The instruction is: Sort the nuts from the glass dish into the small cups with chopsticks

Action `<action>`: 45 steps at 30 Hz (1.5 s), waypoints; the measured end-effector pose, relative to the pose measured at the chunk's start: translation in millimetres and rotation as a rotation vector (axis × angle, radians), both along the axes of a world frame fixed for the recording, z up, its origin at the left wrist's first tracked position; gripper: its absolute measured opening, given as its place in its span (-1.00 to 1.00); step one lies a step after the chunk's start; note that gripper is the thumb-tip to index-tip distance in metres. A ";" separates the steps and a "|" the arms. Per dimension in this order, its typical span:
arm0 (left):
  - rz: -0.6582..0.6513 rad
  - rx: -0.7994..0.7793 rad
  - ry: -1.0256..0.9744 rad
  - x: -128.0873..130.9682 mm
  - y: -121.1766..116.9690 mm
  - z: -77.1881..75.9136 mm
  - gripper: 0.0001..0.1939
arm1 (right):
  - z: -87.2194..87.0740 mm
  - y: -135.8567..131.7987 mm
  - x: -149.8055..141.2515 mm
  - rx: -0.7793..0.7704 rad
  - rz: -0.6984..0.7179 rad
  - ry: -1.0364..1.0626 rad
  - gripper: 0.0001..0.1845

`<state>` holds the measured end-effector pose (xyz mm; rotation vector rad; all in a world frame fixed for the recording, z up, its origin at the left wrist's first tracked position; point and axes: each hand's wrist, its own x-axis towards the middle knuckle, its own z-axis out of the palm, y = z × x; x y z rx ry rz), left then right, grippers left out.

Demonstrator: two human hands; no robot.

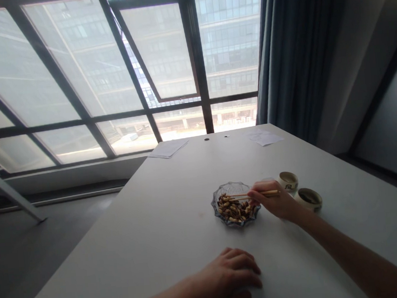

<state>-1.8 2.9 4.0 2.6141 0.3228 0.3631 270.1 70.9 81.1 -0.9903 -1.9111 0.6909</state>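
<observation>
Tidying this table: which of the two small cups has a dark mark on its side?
The cup farther up the table; the other cup, nearer the person, shows no such mark.

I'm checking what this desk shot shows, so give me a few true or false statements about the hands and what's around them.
1. The right hand holds chopsticks over the glass dish. True.
2. The left hand grips the dish. False: it rests on the table, apart from the dish.
3. The dish is empty. False: it holds nuts.
4. Two cups stand right of the dish. True.
5. The curtain hangs left of the window. False: it hangs to the window's right.
</observation>
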 end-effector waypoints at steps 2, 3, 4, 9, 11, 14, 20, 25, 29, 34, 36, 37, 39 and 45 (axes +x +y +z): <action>0.000 0.003 -0.005 -0.4 -0.1 -0.6 -0.67 | -3.1 -0.2 -2.2 -0.037 -0.010 0.040 -0.49; 0.001 0.004 -0.007 -0.5 -0.1 -1.0 -0.67 | -4.0 -0.6 -3.3 -0.053 -0.015 0.057 -0.49; 0.002 0.006 -0.006 -0.6 -0.1 -1.3 -0.68 | -4.3 -1.1 -4.3 -0.061 -0.022 0.068 -0.48; 0.001 0.006 0.006 -0.2 0.0 -2.6 -0.66 | 6.9 -5.3 -0.9 -0.027 -0.074 0.071 -0.45; 0.002 0.006 0.000 -0.2 0.0 -2.2 -0.66 | 17.9 -8.4 6.5 -0.020 -0.116 0.085 -0.44; 0.004 0.001 0.009 -0.3 -0.1 -0.8 -0.66 | 37.6 -14.7 24.4 -0.008 -0.217 0.120 -0.44; -0.002 -0.014 0.014 -0.2 -0.1 1.0 -0.64 | 70.2 -29.4 67.5 0.040 -0.432 0.099 -0.49; 0.003 -0.008 0.005 -0.2 -0.9 2.0 -0.64 | 75.9 -35.8 93.3 -0.043 -0.470 0.041 -0.50; -0.002 -0.018 0.019 0.1 -0.5 3.4 -0.64 | 69.0 -32.3 106.2 -0.159 -0.438 -0.029 -0.53; 0.000 -0.013 0.010 0.3 0.0 2.3 -0.65 | 66.3 -29.5 111.6 -0.182 -0.417 -0.072 -0.54; 0.003 -0.006 0.005 0.1 0.0 1.1 -0.65 | 68.7 -31.2 109.4 -0.135 -0.413 -0.058 -0.53; 0.004 -0.005 0.001 0.0 0.0 0.5 -0.65 | 70.3 -32.3 106.9 -0.111 -0.419 -0.041 -0.52; 0.003 -0.008 -0.004 -0.3 0.1 -0.4 -0.64 | 73.0 -33.9 98.7 -0.078 -0.443 0.006 -0.51; 0.001 -0.018 -0.004 -0.5 0.3 -1.0 -0.65 | 61.8 -24.8 55.9 -0.093 -0.369 0.131 -0.47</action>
